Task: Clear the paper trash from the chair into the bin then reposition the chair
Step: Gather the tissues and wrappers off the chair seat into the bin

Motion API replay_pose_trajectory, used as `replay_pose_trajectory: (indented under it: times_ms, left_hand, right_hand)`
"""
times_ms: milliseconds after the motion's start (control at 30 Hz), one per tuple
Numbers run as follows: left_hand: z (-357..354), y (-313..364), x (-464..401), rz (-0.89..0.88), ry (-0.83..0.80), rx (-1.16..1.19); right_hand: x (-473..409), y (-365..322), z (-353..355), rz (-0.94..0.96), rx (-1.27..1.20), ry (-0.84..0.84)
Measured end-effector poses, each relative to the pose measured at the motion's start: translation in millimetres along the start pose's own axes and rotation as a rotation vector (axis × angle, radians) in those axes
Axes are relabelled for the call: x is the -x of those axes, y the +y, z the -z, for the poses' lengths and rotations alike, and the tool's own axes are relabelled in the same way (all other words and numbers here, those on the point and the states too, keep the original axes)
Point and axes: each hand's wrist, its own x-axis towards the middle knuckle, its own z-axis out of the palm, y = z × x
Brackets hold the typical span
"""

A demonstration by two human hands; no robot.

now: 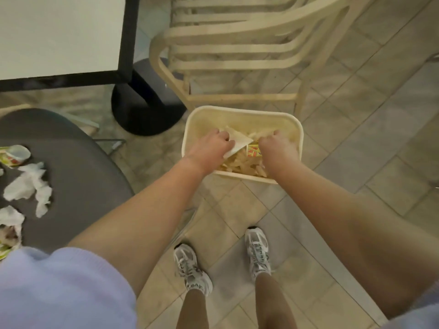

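Observation:
A cream plastic bin (293,129) stands on the tiled floor in front of my feet, with paper scraps inside. Both my hands are over its opening. My left hand (210,147) grips a flat white paper napkin (238,143). My right hand (278,144) has curled fingers, and a yellow-and-red wrapper (253,151) shows just beside it; whether it grips the wrapper is hidden. At the left, the dark grey chair seat (78,167) carries crumpled white tissues (31,186) and a crushed paper cup (15,155).
A white table with black edging (128,39) stands on a black round base (142,108) at the upper left. A cream slatted plastic chair (237,43) stands right behind the bin. My two sneakers (192,269) are on the tiles below.

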Motion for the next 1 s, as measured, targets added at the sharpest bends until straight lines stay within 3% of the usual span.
replay_pose_trajectory:
  times_ms: [100,233,300,367,567,700,1000]
  left_hand:
    - [-9.8,-7.9,-21.6,-0.052,-0.172,-0.011]
    - [-10.9,-7.2,-31.7,-0.013,-0.308,0.145]
    - [-3.4,-4.4,-31.8,0.030,-0.237,0.195]
    - [6.9,-5.0,-27.1,0.089,-0.058,0.268]
    - [20.6,-26.5,36.2,0.236,0.400,0.426]
    - [6.3,-56.6,99.8,0.361,0.491,0.435]
    - [-55.3,-141.3,272.5,0.718,0.397,0.389]
  right_hand:
    - [-18.9,-2.3,-7.6,0.011,0.029,-0.102]
    - [-27.3,-7.8,-11.4,0.023,0.047,-0.214]
    - [-22.9,-13.2,-0.9,0.036,0.098,-0.175]
    - [-17.3,-20.6,13.1,0.077,0.129,-0.057]
    - [-1.7,-74.2,43.9,0.273,-0.016,0.411]
    - [13.3,-132.5,42.2,0.393,0.043,0.360]
    - [58.7,-307.4,16.8,0.621,0.045,0.145]
